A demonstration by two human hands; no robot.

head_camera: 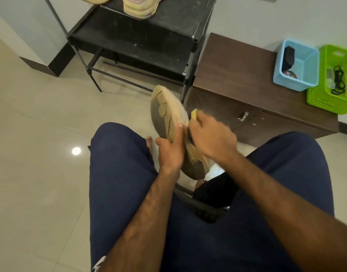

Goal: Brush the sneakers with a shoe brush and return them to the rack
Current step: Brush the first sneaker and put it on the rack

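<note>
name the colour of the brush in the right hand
The brush has a yellow back; head view.

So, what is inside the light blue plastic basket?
Inside the light blue plastic basket, a black rectangular object leans on the left wall; a small round item lies below. Its near wall hides some floor.

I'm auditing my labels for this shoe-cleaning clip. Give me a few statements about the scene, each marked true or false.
1. The left hand grips the sneaker. True.
2. The right hand holds nothing. False: it holds the brush against the sneaker.
3. The blue basket stands on the floor. False: it stands on the wooden cabinet, beside the green basket.
4. On the black rack sits a second sneaker. True.
</note>
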